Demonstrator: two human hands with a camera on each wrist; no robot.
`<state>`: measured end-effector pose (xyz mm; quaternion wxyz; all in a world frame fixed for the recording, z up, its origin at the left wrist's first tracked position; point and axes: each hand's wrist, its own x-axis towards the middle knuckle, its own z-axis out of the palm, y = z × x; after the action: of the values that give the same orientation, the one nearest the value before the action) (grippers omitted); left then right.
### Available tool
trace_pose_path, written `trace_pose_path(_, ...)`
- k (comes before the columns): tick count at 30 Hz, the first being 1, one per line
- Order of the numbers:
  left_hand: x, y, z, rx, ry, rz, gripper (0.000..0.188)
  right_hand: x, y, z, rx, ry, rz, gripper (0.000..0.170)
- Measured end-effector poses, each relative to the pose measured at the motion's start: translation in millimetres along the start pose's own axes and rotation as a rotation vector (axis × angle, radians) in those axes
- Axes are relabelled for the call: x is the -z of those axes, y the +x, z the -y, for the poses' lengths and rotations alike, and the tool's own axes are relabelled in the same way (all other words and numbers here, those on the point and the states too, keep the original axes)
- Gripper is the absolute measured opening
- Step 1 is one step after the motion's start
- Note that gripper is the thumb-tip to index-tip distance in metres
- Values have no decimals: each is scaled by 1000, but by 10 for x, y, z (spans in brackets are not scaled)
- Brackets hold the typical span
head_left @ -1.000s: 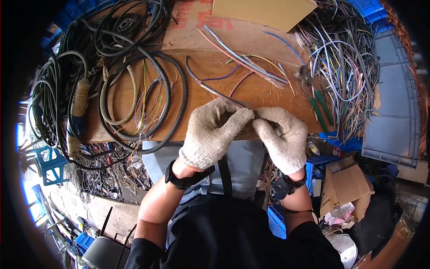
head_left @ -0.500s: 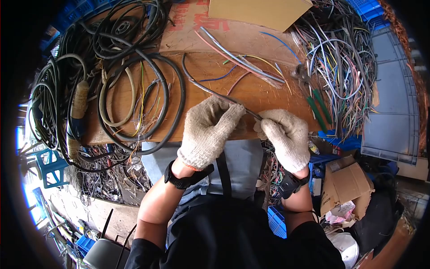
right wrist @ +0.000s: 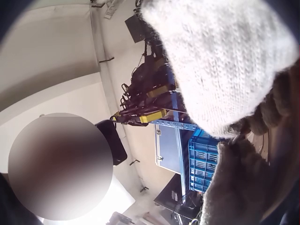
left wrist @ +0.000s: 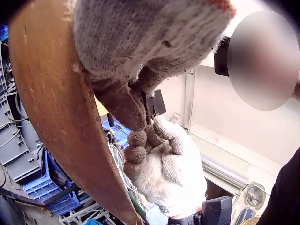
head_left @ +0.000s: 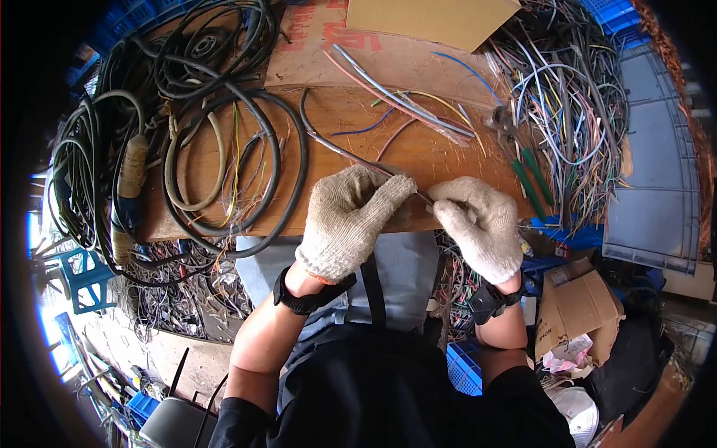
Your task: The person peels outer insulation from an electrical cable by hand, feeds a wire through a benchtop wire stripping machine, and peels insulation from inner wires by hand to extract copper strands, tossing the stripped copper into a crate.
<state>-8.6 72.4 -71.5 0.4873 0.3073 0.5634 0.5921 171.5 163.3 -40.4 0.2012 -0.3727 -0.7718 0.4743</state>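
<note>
Brown wooden tabletop (head_left: 441,166), flat, grained and flecked. At right, tangled heap of thin, smooth, multicoloured wires (head_left: 576,112); at left, thick black sheathed cable (head_left: 275,138) in rounded coils. Over the near edge, coarsely ribbed, off-white knit-gloved left hand (head_left: 343,228) and matching knit-gloved right hand (head_left: 482,231), each narrowed to a pinch on one slender, dark, gently curved cable (head_left: 351,155); far length over the wood, near end hidden by the right fingers. Beside the heap, dull metal pliers with green handles (head_left: 507,131). Compared with one second earlier: wider gap between fingertips, with a short dark stretch of slender cable visible; compared with half a second earlier: narrower gap.
</note>
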Motion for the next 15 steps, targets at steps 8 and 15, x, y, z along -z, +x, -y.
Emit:
trace_pose_path(8, 38, 13, 29, -96, 155, 28, 21, -17, 73, -46, 229, -208, -14, 10)
trace_pose_path(15, 43, -1, 47, -141, 116, 69, 14, -78, 46, -44, 152, -157, -59, 12)
